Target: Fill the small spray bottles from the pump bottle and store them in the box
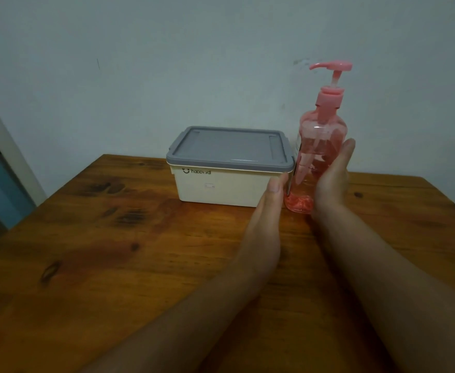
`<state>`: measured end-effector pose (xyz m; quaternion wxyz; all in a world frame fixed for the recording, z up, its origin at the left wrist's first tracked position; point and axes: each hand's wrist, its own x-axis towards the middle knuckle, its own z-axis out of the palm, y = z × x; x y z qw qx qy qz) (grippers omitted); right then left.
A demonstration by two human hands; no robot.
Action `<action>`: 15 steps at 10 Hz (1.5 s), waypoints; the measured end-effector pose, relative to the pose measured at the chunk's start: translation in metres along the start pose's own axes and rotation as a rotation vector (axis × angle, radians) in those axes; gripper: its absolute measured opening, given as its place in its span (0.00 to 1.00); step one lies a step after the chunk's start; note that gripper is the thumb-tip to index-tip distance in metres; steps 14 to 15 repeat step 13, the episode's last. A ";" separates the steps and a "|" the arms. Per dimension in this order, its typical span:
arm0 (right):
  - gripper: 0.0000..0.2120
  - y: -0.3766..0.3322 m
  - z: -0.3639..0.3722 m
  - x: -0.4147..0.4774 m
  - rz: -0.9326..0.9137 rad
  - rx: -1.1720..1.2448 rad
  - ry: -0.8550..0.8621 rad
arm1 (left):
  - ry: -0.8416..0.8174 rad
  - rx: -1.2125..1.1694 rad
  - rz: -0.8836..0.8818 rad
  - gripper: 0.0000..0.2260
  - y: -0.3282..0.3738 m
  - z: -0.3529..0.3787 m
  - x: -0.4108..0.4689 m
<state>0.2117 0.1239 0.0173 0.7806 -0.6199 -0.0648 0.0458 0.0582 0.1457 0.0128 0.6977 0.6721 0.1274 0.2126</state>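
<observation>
Both hands close in on the pump bottle at the table's far edge.

The pink pump bottle (320,146) stands upright near the far edge of the wooden table (113,251), just beside the lidded box (229,170). The left hand (268,211) and right hand (331,181) flank its lower body, fingers extended and open; whether the palms touch it I cannot tell. No small spray bottles show. Best to grip low and firmly, keep it upright, and clear the box's corner.
</observation>
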 end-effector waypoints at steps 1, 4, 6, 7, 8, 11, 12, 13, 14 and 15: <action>0.28 0.002 0.004 0.008 -0.014 -0.019 0.002 | 0.001 0.013 -0.007 0.30 0.001 0.000 0.000; 0.35 0.007 0.014 0.031 0.008 -0.005 0.018 | -0.001 0.050 0.005 0.29 -0.002 -0.009 0.003; 0.33 0.008 0.018 0.038 0.004 -0.022 0.009 | -0.009 0.062 -0.009 0.28 -0.005 -0.012 0.004; 0.33 0.009 0.018 0.040 0.000 -0.022 0.005 | -0.002 0.071 -0.001 0.28 -0.006 -0.013 0.005; 0.33 0.009 0.018 0.039 0.002 -0.019 -0.003 | 0.003 0.075 0.012 0.20 -0.004 -0.013 0.004; 0.40 0.007 0.011 0.043 0.015 -0.081 -0.030 | 0.004 0.122 0.028 0.25 -0.003 -0.015 -0.005; 0.39 0.005 0.007 0.039 0.020 -0.109 -0.014 | 0.012 0.100 0.028 0.19 0.001 -0.016 -0.012; 0.37 0.009 0.001 0.035 0.020 -0.113 -0.019 | 0.023 0.052 0.038 0.27 0.001 -0.020 -0.016; 0.37 0.009 0.001 0.035 0.020 -0.113 -0.019 | 0.023 0.052 0.038 0.27 0.001 -0.020 -0.016; 0.37 0.009 0.001 0.035 0.020 -0.113 -0.019 | 0.023 0.052 0.038 0.27 0.001 -0.020 -0.016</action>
